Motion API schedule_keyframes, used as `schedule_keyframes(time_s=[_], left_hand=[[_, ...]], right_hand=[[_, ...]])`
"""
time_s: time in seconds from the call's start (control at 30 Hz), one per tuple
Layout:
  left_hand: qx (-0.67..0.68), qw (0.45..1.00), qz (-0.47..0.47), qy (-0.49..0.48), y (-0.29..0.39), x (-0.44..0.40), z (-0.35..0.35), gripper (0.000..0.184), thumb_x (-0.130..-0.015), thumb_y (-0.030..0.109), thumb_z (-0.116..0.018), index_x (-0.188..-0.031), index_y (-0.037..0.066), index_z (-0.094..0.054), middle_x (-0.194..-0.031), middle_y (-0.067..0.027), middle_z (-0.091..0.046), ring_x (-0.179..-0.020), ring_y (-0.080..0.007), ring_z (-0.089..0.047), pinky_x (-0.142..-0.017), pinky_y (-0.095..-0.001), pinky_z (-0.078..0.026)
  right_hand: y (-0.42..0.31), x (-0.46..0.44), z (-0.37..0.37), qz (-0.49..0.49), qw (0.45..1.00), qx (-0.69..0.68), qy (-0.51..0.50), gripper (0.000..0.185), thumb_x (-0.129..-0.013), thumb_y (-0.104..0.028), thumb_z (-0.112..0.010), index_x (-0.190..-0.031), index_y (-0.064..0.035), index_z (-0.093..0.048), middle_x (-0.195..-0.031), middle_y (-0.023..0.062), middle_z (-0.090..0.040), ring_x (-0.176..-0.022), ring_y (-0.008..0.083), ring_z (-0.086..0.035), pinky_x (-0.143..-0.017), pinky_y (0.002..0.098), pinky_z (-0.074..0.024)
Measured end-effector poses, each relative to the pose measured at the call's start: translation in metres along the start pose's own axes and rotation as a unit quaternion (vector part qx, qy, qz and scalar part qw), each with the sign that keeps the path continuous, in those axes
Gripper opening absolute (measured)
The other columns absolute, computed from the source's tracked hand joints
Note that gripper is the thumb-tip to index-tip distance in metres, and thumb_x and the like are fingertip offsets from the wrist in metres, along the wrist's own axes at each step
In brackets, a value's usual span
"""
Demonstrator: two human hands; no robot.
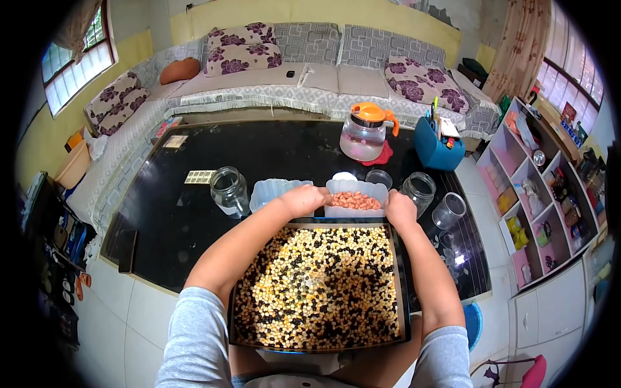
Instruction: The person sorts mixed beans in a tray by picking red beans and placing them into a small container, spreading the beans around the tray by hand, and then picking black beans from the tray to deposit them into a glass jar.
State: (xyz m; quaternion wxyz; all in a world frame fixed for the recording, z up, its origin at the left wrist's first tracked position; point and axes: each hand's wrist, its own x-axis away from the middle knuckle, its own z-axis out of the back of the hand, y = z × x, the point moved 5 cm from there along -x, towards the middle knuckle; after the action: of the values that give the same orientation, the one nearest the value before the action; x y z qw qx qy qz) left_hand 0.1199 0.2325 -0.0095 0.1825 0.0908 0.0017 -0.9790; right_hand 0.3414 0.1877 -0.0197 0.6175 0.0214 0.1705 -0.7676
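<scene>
A translucent tub of pinkish peanuts (355,201) stands on the black table, just beyond the box. My left hand (306,200) is closed on its left edge, and my right hand (400,209) is closed on its right edge. A second translucent tub (275,191) stands to the left, partly behind my left hand and forearm; its contents are hidden. Close to my body, a shallow box (405,304) holds a mix of pale yellow and black kernels or beans.
Glass jars (229,191) (419,191), a clear cup (449,211), an orange-lidded pitcher (363,134), a blue organizer (439,145) and a phone (128,251) are on the black table (272,145). A sofa (317,81) and a shelf unit (535,169) stand around it.
</scene>
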Motion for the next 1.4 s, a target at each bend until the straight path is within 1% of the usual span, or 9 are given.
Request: schedule_keyframes(time_s=[0.1, 0.17, 0.27, 0.47, 0.6, 0.8, 0.93, 1.13, 1.4], left_hand=[[0.027, 0.999, 0.02, 0.003, 0.006, 0.009, 0.007, 0.019, -0.078, 0.006, -0.049, -0.095, 0.007, -0.058, -0.097, -0.0105, -0.06, -0.08, -0.03, -0.062, -0.069, -0.0378, -0.051], [0.075, 0.994, 0.027, 0.077, 0.009, 0.02, 0.014, 0.016, -0.08, 0.007, -0.053, -0.095, 0.006, -0.06, -0.102, -0.0104, -0.06, -0.086, -0.0299, -0.061, -0.073, -0.0371, -0.05], [0.069, 0.994, 0.066, 0.061, 0.017, 0.046, 0.025, 0.014, -0.08, 0.009, -0.057, -0.094, 0.005, -0.061, -0.104, -0.0098, -0.06, -0.088, -0.03, -0.06, -0.075, -0.0371, -0.05], [0.103, 0.974, 0.161, 0.118, 0.064, 0.125, 0.052, 0.014, -0.082, 0.016, -0.06, -0.09, 0.005, -0.063, -0.096, -0.007, -0.063, -0.087, -0.0263, -0.061, -0.075, -0.0343, -0.051], [0.12, 0.957, 0.218, 0.147, 0.096, 0.183, 0.047, 0.012, -0.08, 0.012, -0.061, -0.089, 0.004, -0.065, -0.094, -0.0086, -0.064, -0.086, -0.0257, -0.062, -0.076, -0.0333, -0.051], [0.191, 0.909, 0.324, 0.179, 0.139, 0.242, 0.034, 0.014, -0.08, 0.014, -0.061, -0.091, 0.005, -0.065, -0.094, -0.0086, -0.065, -0.085, -0.0261, -0.063, -0.075, -0.033, -0.051], [0.197, 0.903, 0.318, 0.211, 0.157, 0.253, 0.025, 0.016, -0.079, 0.013, -0.063, -0.091, 0.004, -0.066, -0.094, -0.0112, -0.065, -0.086, -0.0262, -0.063, -0.076, -0.0326, -0.051], [0.165, 0.907, 0.295, 0.25, 0.162, 0.25, 0.016, 0.013, -0.075, 0.01, -0.066, -0.087, 0.004, -0.066, -0.089, -0.0087, -0.066, -0.081, -0.0238, -0.062, -0.078, -0.0332, -0.047], [0.163, 0.902, 0.308, 0.256, 0.163, 0.253, 0.013, 0.012, -0.076, 0.01, -0.064, -0.087, 0.005, -0.065, -0.085, -0.0086, -0.065, -0.08, -0.0245, -0.062, -0.082, -0.0334, -0.046]], right_hand=[[-0.001, 0.007, 0.006, -0.033, 0.998, -0.015, -0.047, 0.022, -0.079, -0.019, -0.056, -0.093, -0.0023, -0.058, -0.088, 0.0208, -0.064, -0.084, 0.0351, -0.062, -0.074, 0.0449, -0.0493], [-0.008, 0.022, 0.026, 0.007, 0.998, -0.052, 0.019, 0.024, -0.079, -0.019, -0.058, -0.097, -0.0033, -0.058, -0.092, 0.0176, -0.063, -0.088, 0.0333, -0.061, -0.076, 0.0438, -0.0484], [-0.017, 0.047, 0.043, 0.067, 0.992, -0.097, 0.053, 0.025, -0.078, -0.018, -0.059, -0.098, -0.0038, -0.057, -0.093, 0.0151, -0.062, -0.088, 0.0317, -0.06, -0.076, 0.0424, -0.0482], [-0.051, 0.123, 0.057, 0.17, 0.969, -0.175, 0.029, 0.018, -0.08, -0.019, -0.054, -0.091, -0.0076, -0.063, -0.086, 0.0121, -0.064, -0.08, 0.0291, -0.062, -0.072, 0.0388, -0.0502], [-0.067, 0.17, 0.049, 0.226, 0.952, -0.206, 0.0, 0.015, -0.081, -0.017, -0.055, -0.09, -0.0087, -0.063, -0.083, 0.0109, -0.064, -0.075, 0.028, -0.062, -0.067, 0.0377, -0.0507], [-0.076, 0.223, 0.037, 0.222, 0.943, -0.249, -0.005, 0.01, -0.079, -0.014, -0.059, -0.086, -0.0088, -0.064, -0.079, 0.0091, -0.064, -0.076, 0.0264, -0.061, -0.066, 0.0359, -0.0493], [-0.073, 0.24, 0.025, 0.197, 0.945, -0.26, -0.027, 0.01, -0.078, -0.013, -0.06, -0.086, -0.0088, -0.064, -0.079, 0.0093, -0.064, -0.076, 0.0261, -0.061, -0.066, 0.0356, -0.0492], [-0.078, 0.244, 0.021, 0.214, 0.939, -0.267, -0.042, 0.011, -0.077, -0.012, -0.06, -0.086, -0.0071, -0.064, -0.078, 0.0106, -0.063, -0.074, 0.0273, -0.061, -0.067, 0.0356, -0.0488], [-0.119, 0.231, 0.011, 0.28, 0.92, -0.24, -0.133, 0.021, -0.075, -0.006, -0.057, -0.095, -0.0031, -0.062, -0.09, 0.0146, -0.062, -0.086, 0.0307, -0.059, -0.079, 0.0379, -0.0483]])
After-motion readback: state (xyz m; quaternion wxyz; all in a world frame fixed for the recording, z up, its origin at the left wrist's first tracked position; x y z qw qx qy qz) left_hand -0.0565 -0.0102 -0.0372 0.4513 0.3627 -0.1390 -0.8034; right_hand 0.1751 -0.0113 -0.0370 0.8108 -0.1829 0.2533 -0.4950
